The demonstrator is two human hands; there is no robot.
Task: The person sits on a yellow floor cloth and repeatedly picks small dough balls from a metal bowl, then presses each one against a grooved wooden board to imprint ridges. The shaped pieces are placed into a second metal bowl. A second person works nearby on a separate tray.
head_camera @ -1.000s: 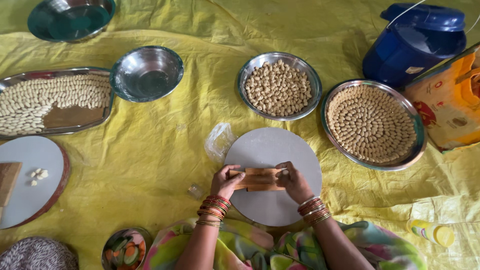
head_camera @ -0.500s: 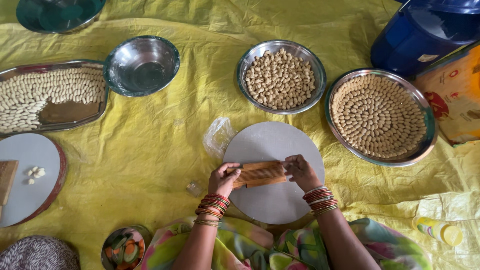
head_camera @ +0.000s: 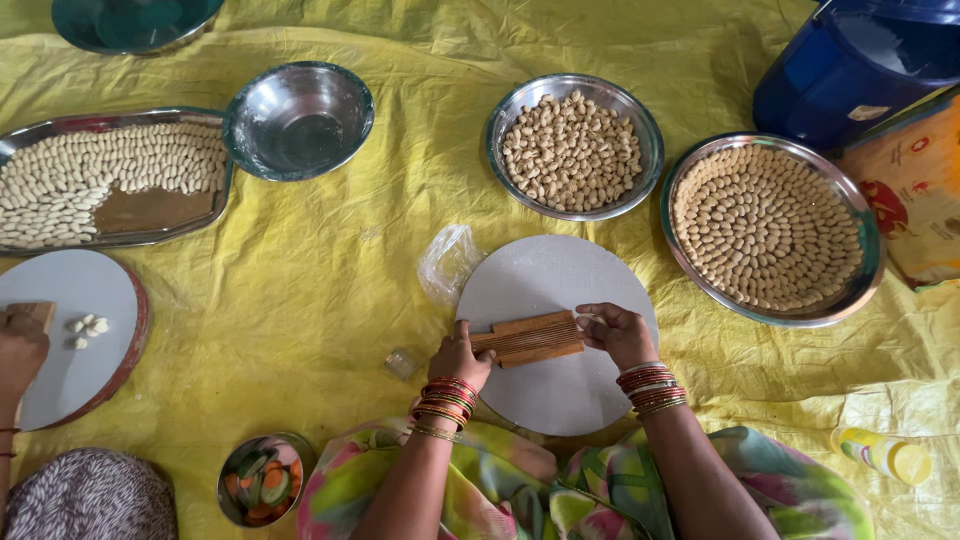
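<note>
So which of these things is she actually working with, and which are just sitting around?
In use:
- left hand and right hand, holding the ridged wooden board
- round grey board under it
- plate of shaped pieces
- bowl of dough pieces

Lying about:
- empty steel bowl
- blue container
- yellow bottle
- crumpled plastic bag

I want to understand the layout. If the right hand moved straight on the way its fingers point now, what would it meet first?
The right hand points leftward along the round grey board, so it would probably first meet the ribbed wooden block, which its fingers already touch.
</note>
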